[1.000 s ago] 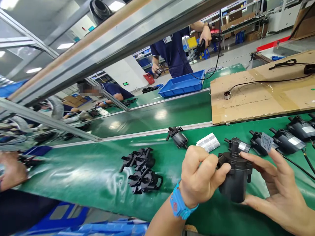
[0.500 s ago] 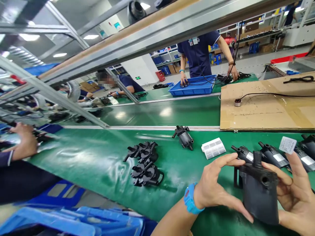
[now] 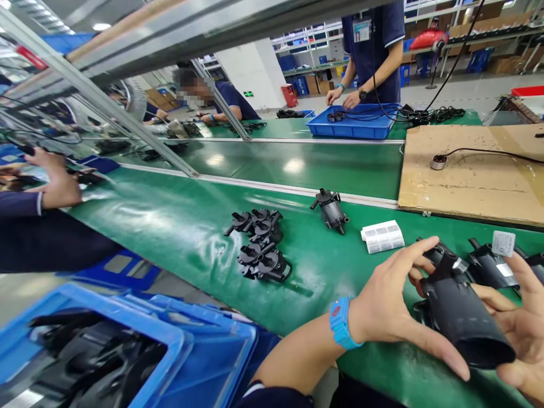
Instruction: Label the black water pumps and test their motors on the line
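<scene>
A black plastic pump housing [image 3: 463,314] is tilted between my two hands, its wide round opening facing down toward the lower right. My left hand [image 3: 393,306], with a blue wristband [image 3: 342,323], curls fingers and thumb about its left side. On the other side my right hand [image 3: 521,326] grips it with thumb and fingers. A small silver-white label [image 3: 504,243] sticks to my raised right index fingertip. Just beyond lie labelled housings [image 3: 491,266], partly hidden by my hands. A sheet of labels [image 3: 382,236] rests on the green mat, near a single housing [image 3: 330,209].
Several black housings [image 3: 261,243] are clustered on the green bench [image 3: 182,226]. Blue crates [image 3: 178,345], one filled with black parts, stand at lower left. Cardboard [image 3: 476,181] covers the right back. Across the bench, a co-worker handles cables over a blue tray [image 3: 352,127].
The housing has tipped from nearly upright, so its wide open end now shows. The label stays on my right index finger. My view has shifted, showing more of the crates.
</scene>
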Motion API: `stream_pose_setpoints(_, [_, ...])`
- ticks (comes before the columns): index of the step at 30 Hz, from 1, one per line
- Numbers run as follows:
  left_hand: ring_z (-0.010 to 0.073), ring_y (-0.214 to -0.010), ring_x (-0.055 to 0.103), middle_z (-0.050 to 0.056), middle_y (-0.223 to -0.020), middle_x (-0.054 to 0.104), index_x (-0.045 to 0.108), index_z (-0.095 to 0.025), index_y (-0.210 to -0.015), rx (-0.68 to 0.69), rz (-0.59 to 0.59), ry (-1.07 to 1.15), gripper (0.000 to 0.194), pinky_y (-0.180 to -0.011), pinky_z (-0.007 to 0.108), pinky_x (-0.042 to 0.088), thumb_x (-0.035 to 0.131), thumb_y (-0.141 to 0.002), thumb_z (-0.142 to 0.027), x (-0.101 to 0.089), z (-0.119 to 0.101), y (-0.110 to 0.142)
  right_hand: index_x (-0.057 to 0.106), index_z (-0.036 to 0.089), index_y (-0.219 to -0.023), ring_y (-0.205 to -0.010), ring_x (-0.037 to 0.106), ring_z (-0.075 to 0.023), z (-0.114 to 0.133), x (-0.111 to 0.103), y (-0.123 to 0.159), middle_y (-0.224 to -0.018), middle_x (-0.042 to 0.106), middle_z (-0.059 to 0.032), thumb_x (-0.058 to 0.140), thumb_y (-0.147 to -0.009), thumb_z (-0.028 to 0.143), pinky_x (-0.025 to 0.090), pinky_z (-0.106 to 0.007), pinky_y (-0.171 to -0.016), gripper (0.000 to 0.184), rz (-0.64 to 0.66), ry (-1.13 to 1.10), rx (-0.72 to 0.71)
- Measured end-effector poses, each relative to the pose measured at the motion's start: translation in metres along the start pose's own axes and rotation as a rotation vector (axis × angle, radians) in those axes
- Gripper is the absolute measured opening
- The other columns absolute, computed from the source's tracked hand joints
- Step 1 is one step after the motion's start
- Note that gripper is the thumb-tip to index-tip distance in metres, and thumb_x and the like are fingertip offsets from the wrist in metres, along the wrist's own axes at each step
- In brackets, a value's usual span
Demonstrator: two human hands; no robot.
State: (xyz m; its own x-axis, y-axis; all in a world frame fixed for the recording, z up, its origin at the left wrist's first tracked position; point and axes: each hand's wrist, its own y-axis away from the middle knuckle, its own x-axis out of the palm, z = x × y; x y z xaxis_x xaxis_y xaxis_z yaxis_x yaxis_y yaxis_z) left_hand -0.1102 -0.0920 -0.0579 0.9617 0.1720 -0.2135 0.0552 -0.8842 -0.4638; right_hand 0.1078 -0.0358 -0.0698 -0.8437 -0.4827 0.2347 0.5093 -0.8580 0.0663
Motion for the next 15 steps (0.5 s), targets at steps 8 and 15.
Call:
stream_pose_setpoints(8, [0.0193,-0.089,0.057,0.007,-0.113,0.059,0.051,-0.028,-0.149,-0.377,0.171,0.336,0.094,-0.083,0.033,0.050,0.082,-0.070,-0.069,-0.009,-0.011,-0.008,0.017,0.044,-0.161,-0.079,0.071,-0.0271,0.002,0.006,-0.004,-0.104,0.071,-0.0064,0.090,-0.063,0.064,0.059,-0.035,-0.066,0.125,0.074,0.032,0.032])
stream_pose_setpoints(15, [0.0108,-0.081,0.051,0.002,-0.106,0.045,0.048,-0.034,-0.149,-0.526,0.060,0.677,0.091,-0.065,0.019,0.043,0.084,-0.071,-0.065,-0.010,-0.001,0.008,0.021,0.037,-0.162,-0.085,0.072,-0.0307,0.004,-0.010,-0.002,-0.114,0.071,-0.0136,0.065,-0.092,0.057,0.062,-0.046,-0.068,0.086,0.008,0.029,-0.201])
